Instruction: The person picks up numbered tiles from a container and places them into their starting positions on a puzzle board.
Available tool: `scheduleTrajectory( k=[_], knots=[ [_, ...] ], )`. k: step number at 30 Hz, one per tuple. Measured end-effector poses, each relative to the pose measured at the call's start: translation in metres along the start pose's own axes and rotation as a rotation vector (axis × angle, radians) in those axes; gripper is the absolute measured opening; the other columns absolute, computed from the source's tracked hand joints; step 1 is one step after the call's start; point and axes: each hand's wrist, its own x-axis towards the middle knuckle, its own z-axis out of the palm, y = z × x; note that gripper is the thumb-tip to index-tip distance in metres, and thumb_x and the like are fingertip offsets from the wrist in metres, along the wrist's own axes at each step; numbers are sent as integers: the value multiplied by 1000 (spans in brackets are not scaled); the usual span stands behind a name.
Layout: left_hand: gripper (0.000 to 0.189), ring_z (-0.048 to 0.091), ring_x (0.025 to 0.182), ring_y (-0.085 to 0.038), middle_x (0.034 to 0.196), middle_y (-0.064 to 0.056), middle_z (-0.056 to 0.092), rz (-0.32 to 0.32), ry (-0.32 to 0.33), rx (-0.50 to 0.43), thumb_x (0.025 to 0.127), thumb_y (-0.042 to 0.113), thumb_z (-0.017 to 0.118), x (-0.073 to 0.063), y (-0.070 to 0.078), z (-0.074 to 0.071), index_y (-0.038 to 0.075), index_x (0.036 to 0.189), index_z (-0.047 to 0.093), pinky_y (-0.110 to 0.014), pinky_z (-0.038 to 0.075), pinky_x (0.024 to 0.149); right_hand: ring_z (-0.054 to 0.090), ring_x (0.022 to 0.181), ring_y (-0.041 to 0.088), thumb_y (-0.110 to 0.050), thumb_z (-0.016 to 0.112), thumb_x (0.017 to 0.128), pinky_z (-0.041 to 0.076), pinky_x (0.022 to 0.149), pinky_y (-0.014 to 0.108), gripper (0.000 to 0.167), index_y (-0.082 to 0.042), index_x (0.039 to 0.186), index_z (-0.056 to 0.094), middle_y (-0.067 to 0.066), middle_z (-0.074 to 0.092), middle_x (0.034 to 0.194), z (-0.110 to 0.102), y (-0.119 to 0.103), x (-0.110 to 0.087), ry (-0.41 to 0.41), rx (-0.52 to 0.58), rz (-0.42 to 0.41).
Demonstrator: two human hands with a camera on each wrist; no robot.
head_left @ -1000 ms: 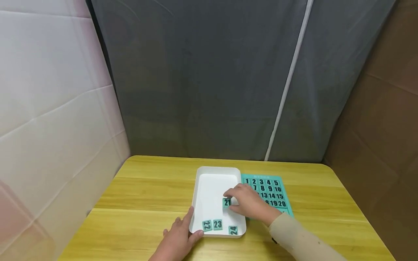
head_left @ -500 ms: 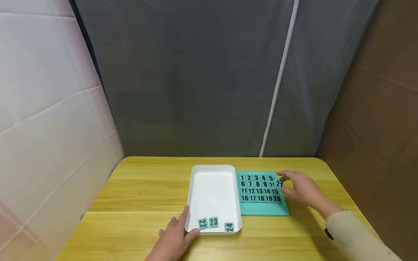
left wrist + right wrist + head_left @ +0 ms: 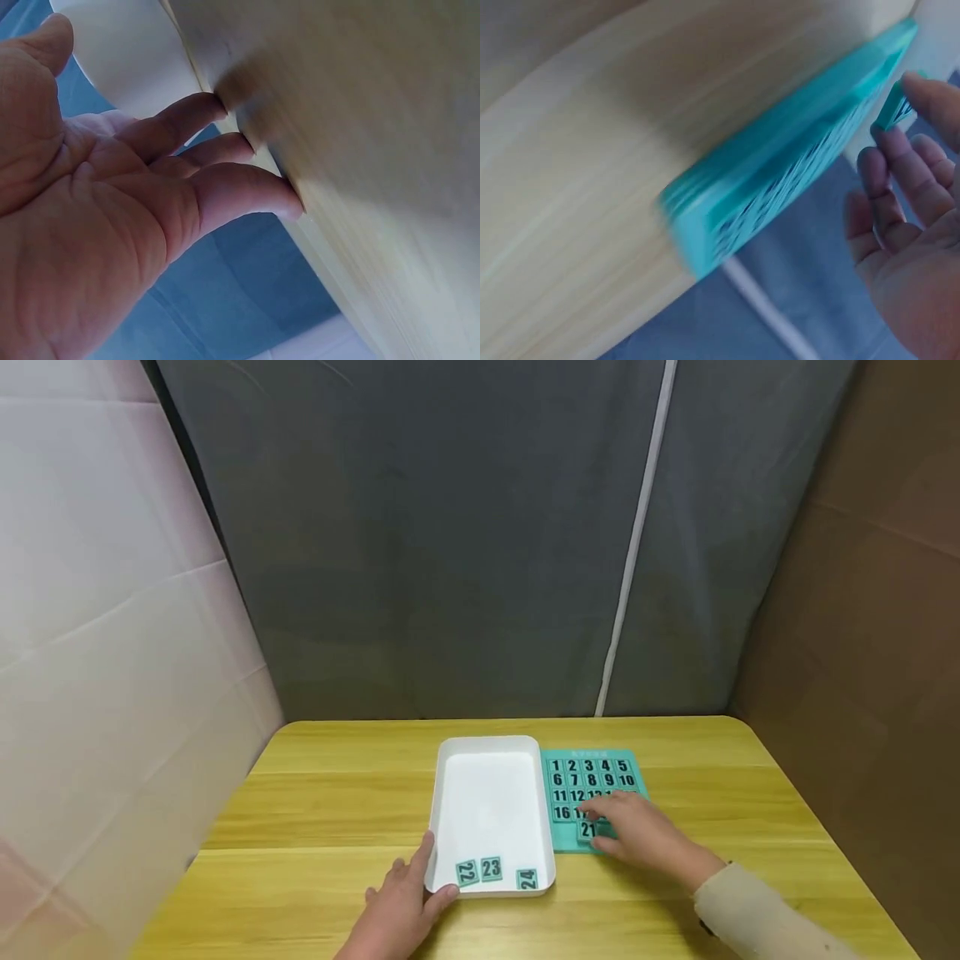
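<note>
Thumb and fingers of my right hand [image 3: 641, 833] pinch a small square tile marked 21 [image 3: 587, 831], held over the bottom strip of a turquoise number board [image 3: 562, 841]. In the right wrist view the tile [image 3: 897, 106] is clear of the board [image 3: 780, 124]. Number tiles fill the board's upper rows; the hand covers some. My left hand [image 3: 399, 897] lies at the near left corner of a white tray [image 3: 487, 793], thumb and index finger against its edge. Its other fingertips [image 3: 289, 202] touch the table. Tiles 22 [image 3: 467, 872], 23 [image 3: 491, 868] and 24 [image 3: 527, 879] lie in the tray.
The tray and board stand side by side on a yellow wood-grain table [image 3: 337, 810]. A grey curtain [image 3: 450, 543] hangs behind the table, with a white panel [image 3: 112, 635] on the left and a brown one [image 3: 847, 635] on the right.
My right hand lifts tile 21 out of the tray, swings past the board's right side, then comes back left over its bottom strip. My left hand keeps its place at the tray.
</note>
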Motion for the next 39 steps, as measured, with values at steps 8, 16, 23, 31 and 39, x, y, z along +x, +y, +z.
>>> scheduleTrajectory(
  k=[8, 16, 23, 31, 39],
  knots=[
    [90, 42, 147, -62, 153, -33, 55, 4, 10, -4, 99, 51, 72, -2, 1, 2, 10, 168, 32, -92, 29, 104, 73, 116, 28, -20, 87, 91, 60, 101, 50, 47, -12, 135, 72, 4, 78, 127, 21, -24, 22, -66, 5, 47],
    [90, 43, 147, -62, 154, -33, 55, -3, 16, 15, 99, 52, 72, -2, 1, -1, 10, 169, 32, -92, 30, 104, 74, 96, 13, -15, 85, 92, 64, 86, 37, 34, -14, 124, 76, -2, 80, 110, 26, -24, 23, 2, 105, 89],
    [91, 42, 147, -62, 154, -33, 54, 0, 8, 5, 99, 52, 72, -2, 0, 0, 10, 169, 31, -92, 30, 104, 74, 90, 8, -15, 82, 95, 64, 80, 30, 22, -13, 116, 79, -4, 81, 101, 29, -24, 24, 9, 137, 34],
    [90, 42, 147, -62, 154, -34, 55, -3, 9, 12, 99, 52, 71, -1, -1, 0, 9, 169, 31, -92, 30, 103, 76, 105, 16, -21, 77, 100, 64, 93, 41, 22, -14, 120, 79, -2, 81, 115, 16, -42, 30, 104, 171, 144],
    [90, 44, 145, -63, 152, -34, 56, -6, 17, 20, 99, 51, 72, 5, -3, 0, 8, 168, 33, -93, 31, 102, 71, 113, 13, -23, 72, 104, 57, 102, 37, 30, -26, 134, 74, -9, 79, 121, 14, -101, 58, 18, 32, -245]
  ],
)
